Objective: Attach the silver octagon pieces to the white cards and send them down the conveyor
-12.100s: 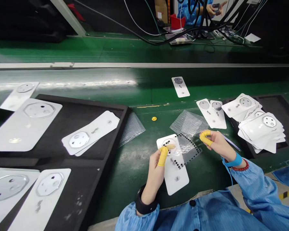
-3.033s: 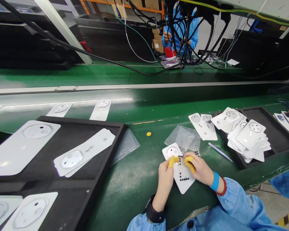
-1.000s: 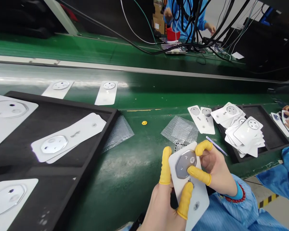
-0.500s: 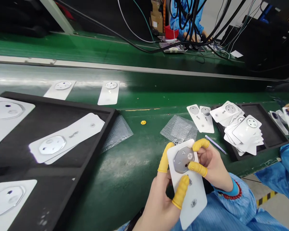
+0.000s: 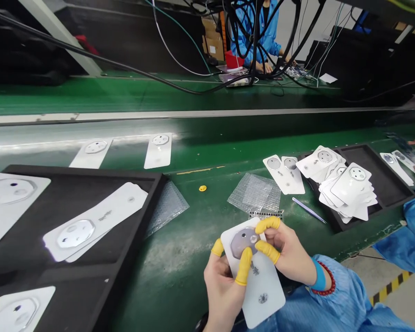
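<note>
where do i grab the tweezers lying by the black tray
Probably pinch the tweezers around mid-length, coming straight down from above with your right hand, the nearer one, once it lets go of the white card. They lie flat and slanted on the green bench, one end close to the edge of the black tray, so the top looks like the open side.

**Clearance around the hands, front of worktop**

A strip of green worktop [image 5: 180, 272] stays free left of the left hand [image 5: 223, 290], as far as the wall of the black foam tray [image 5: 134, 249]. The white card [image 5: 259, 295] blocks the gap between the hands. Ahead, passage narrows at the bubble wrap [image 5: 254, 193] and tweezers [image 5: 307, 210]. Farther right, stacked cards [image 5: 349, 191] in a second tray [image 5: 383, 159] obstruct reach.
</note>
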The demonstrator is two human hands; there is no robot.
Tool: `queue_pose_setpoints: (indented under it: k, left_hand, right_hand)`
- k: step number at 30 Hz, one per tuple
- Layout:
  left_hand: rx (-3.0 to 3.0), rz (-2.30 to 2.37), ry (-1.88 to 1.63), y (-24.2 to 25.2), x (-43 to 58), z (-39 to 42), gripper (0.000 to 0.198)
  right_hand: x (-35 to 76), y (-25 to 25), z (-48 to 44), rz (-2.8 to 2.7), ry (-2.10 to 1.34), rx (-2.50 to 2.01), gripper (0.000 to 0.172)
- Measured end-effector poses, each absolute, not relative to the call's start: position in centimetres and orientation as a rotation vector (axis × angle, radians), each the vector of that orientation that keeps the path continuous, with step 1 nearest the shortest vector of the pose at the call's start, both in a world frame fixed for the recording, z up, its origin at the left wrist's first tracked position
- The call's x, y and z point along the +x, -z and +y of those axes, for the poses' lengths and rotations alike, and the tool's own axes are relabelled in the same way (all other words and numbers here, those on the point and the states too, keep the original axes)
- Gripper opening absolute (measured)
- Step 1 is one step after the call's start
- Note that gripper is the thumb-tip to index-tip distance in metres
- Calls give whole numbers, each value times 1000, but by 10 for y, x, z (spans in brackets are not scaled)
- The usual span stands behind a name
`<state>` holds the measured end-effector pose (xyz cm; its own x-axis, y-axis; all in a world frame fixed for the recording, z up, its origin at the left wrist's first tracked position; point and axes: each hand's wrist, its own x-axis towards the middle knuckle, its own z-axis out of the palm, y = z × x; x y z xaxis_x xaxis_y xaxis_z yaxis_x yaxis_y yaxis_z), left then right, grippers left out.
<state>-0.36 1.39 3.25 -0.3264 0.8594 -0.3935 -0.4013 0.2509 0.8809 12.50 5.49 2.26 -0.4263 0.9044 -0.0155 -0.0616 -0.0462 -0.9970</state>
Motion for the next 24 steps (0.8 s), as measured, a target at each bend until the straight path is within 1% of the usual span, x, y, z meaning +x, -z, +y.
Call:
queue_pose_setpoints:
  k: [2,4,5,6,8,10,11,14,16,18,21,24]
  left_hand:
    - [492,1428,-1360,-28,-17,15,66]
    - [506,1556,-1387,-20,-38,16,86]
    - [519,1638,-1399,-15,-50,18,91]
    - [544,1718,-1393,-9,-63,19,88]
    - [667,1832,-1315,6,-84,22,66]
    - [823,1836,-1195,19,-94,27,44]
    - [881,1803,-1144,23,-94,30,37]
    - [945,1648,-1056,24,-77,39,27]
    - [957,1515,-1024,16,-58,44,26]
    - [947,1373,-995,9,-39,48,29]
    - [873,1228,-965,5,-19,51,31]
    - [744,1196,-991,11,-12,50,30]
  right_hand:
    - [138,-7,57,-1594,-1366,-1053,31]
    - [157,14,60,-1811,-966,-1248,42]
    - [167,26,63,-1917,-768,-1329,43]
    - [176,37,65,-2006,-618,-1373,37]
    - [190,55,68,-2102,-459,-1357,22]
    - [196,62,71,-2113,-410,-1291,17]
    - [197,60,71,-2105,-406,-1258,17]
    - [198,36,73,-2088,-479,-1148,20]
    - [201,13,76,-2100,-565,-1054,23]
    - [206,-6,83,-2163,-645,-961,23]
    - [212,-23,98,-2332,-744,-846,23]
    - [206,-24,108,-2349,-641,-887,25]
